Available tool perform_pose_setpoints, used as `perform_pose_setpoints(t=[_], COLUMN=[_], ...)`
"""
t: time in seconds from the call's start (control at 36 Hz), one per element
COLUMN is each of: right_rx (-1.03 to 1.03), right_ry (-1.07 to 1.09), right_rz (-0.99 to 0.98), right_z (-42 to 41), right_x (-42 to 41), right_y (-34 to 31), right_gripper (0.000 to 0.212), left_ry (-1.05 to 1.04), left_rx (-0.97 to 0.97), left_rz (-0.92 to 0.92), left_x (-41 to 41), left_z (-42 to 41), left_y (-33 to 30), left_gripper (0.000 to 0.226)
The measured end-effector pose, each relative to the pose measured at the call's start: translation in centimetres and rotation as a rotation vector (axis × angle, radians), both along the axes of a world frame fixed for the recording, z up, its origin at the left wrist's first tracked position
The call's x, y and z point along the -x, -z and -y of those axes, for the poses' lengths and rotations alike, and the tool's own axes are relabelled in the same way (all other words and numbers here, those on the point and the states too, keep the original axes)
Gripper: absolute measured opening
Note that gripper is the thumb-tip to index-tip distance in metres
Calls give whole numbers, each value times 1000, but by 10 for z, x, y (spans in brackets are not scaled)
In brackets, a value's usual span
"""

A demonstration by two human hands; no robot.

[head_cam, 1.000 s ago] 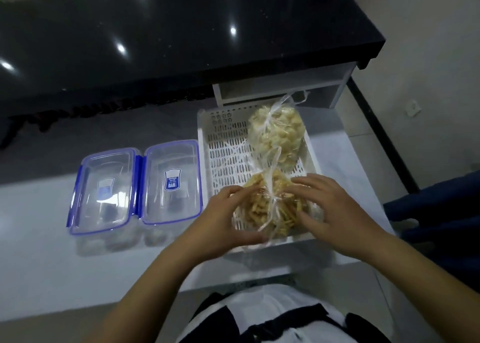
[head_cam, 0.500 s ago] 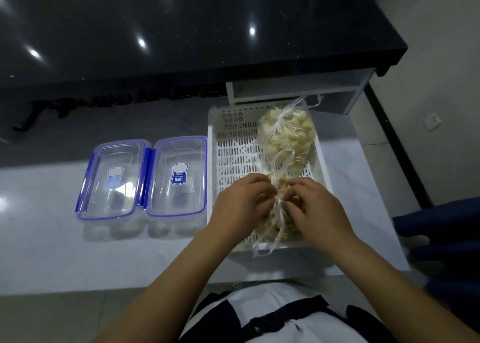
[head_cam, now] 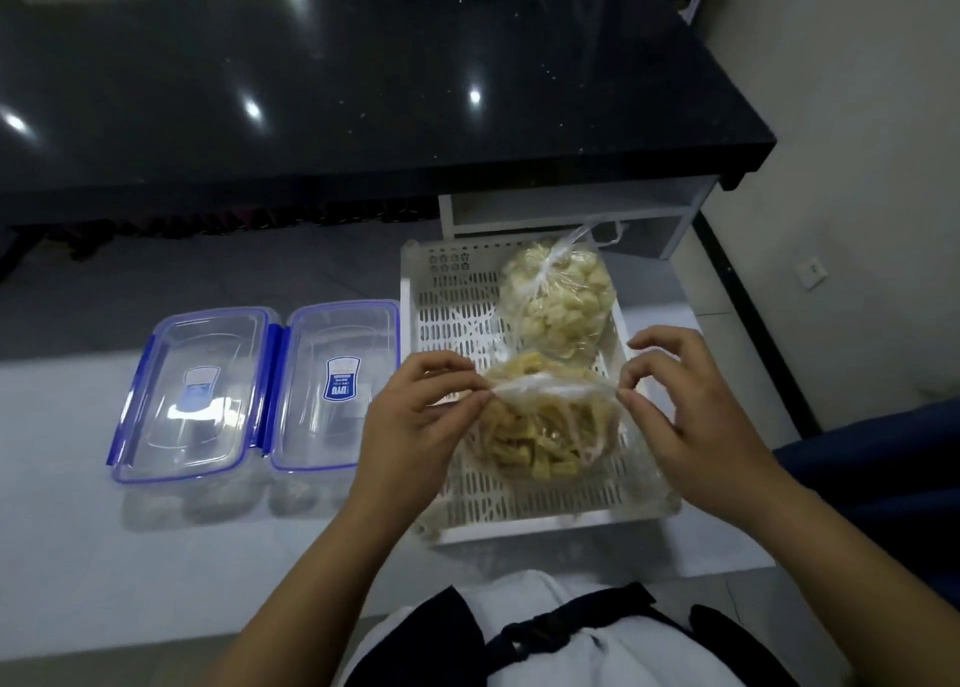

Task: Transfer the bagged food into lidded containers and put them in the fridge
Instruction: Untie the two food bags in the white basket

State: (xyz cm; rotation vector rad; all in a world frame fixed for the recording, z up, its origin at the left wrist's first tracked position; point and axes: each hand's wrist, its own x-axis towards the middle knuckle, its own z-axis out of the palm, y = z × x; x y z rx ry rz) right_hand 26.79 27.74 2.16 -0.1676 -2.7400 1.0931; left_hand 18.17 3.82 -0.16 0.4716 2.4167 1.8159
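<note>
— What's the near bag (head_cam: 540, 426) made of?
— Thin clear plastic film, crinkled and shiny, same as the far bag (head_cam: 558, 307) at twelve o'clock.
— The basket (head_cam: 452, 317)?
— Matt white slotted plastic.
— The containers (head_cam: 260, 390)?
— Glossy transparent plastic, blue clips. The white counter (head_cam: 78, 556) is smooth; the black countertop (head_cam: 337, 88) is polished and speckled.

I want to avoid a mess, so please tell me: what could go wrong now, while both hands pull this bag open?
1. The left hand and right hand pinch the near bag and stretch its plastic sideways; it may tear and drop the yellowish strips through the slots of the white perforated tray.
2. Both containers appear to still have their lids on, so the opened bag has nowhere to go yet.
</note>
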Motion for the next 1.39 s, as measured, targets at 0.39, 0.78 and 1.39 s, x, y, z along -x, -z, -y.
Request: perform_pose_setpoints(t=[0.39, 0.78, 1.39], right_rx=[197, 179, 333], right_ry=[-14, 127, 220], right_rz=[100, -4, -154], right_z=[5, 35, 35], right_x=[2, 18, 20], right_y=[11, 7, -7], right_gripper=[37, 18, 18], left_ry=[181, 122, -151], left_rx=[220, 310, -223], left_rz=[-29, -229, -29], left_x=[8, 13, 9], left_z=[9, -13, 1], left_y=[1, -8, -25], left_gripper=[45, 15, 14])
